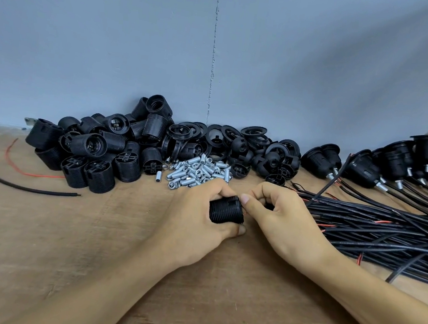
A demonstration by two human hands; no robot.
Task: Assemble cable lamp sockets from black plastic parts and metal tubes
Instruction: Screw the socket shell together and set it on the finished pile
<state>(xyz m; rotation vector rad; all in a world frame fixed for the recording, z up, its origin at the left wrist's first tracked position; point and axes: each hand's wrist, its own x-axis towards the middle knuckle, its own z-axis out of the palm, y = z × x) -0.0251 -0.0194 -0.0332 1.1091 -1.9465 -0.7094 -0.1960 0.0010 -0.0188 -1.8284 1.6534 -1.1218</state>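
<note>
1. The left hand (197,214) lies near the middle of the desk (72,247). Its fingers and thumb are wrapped round a ribbed black socket body (226,210), which lies on its side.
2. The right hand (281,219) meets it from the right, thumb tip pressed against the body's right end. Its fingers are curled over a small dark part (269,207), mostly hidden, so what it is cannot be told.
3. Just behind the hands sits a heap of short threaded metal tubes (198,170).
4. Along the back edge, left of the tubes, is a pile of socket bodies (98,147). To its right is a pile of black rings and domed caps (249,144).
5. A bundle of black cables (385,230) with red strands fans toward the right edge.
6. Finished sockets (392,162), each with a tube and cable, line the back right corner.
7. Near the left edge lie a loose black cable piece (20,186) and a thin red wire (32,174).
</note>
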